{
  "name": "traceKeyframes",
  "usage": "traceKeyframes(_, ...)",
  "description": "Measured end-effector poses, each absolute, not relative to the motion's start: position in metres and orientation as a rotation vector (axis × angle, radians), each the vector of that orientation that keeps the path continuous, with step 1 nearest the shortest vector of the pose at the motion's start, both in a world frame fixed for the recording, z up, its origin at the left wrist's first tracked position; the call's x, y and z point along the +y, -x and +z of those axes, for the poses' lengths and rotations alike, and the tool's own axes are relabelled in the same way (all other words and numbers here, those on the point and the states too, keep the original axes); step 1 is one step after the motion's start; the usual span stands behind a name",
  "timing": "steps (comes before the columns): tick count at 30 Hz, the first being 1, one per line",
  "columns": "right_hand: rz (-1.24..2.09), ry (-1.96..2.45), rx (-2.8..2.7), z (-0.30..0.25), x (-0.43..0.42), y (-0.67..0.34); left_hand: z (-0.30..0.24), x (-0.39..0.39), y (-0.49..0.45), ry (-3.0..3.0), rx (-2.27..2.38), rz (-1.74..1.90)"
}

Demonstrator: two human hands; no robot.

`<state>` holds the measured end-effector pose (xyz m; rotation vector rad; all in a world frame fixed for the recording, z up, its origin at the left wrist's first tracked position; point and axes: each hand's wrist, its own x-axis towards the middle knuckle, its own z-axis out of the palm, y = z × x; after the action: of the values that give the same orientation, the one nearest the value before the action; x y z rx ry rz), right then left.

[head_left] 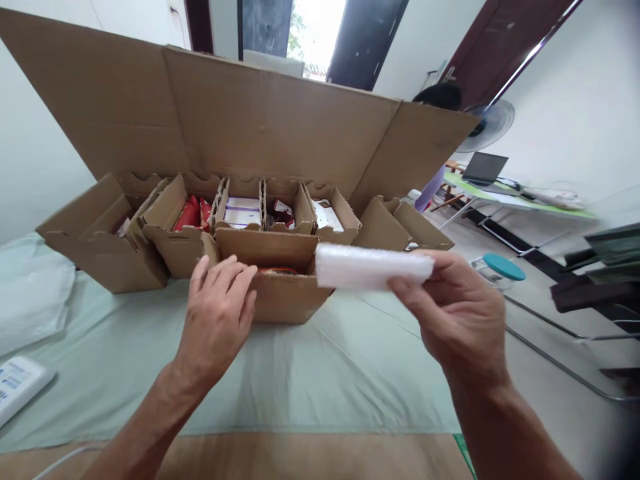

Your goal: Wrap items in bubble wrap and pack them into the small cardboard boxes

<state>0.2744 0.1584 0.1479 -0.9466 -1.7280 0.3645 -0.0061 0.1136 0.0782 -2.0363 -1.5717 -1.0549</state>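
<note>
My right hand (457, 313) pinches a white foam-wrapped piece (370, 267) by its right end and holds it level in front of a small open cardboard box (280, 273). My left hand (220, 313) rests with its fingers together and stretched out against the front left wall of that box. Something red shows inside the box. Behind it stands a row of small open cardboard boxes (240, 213) with red and white packets, backed by a big cardboard flap (240, 113).
A pale green cloth (320, 373) covers the table. A white flat device (17, 383) lies at the left edge. To the right are a teal-lidded jar (500, 267), a laptop (483, 167) on a green table, a fan, and a person's dark head behind the flap.
</note>
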Motion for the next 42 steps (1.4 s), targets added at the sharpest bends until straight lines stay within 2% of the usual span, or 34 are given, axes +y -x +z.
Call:
traceKeyframes(5, -0.002, 0.962, -1.838, 0.158, 0.182, -0.264, 0.065, 0.096, 0.006, 2.084, -1.567, -1.144)
traceKeyframes(16, -0.387, 0.877, -2.437, 0.162, 0.211, -0.222, 0.058, 0.093, 0.006, 2.128, -1.588, -1.242)
traceKeyframes(23, -0.29, 0.742, -2.57, 0.152, 0.235, -0.159, 0.053, 0.088, 0.004, 2.146, -1.62, -1.299)
traceKeyframes(33, -0.249, 0.501, -3.232, 0.116, 0.276, -0.074, 0.051, 0.089, 0.002, 2.142, -1.641, -1.308)
traceKeyframes(42, 0.267, 0.686, -3.131, 0.127, 0.274, -0.082, 0.055, 0.093, 0.004, 2.061, -1.583, -1.34)
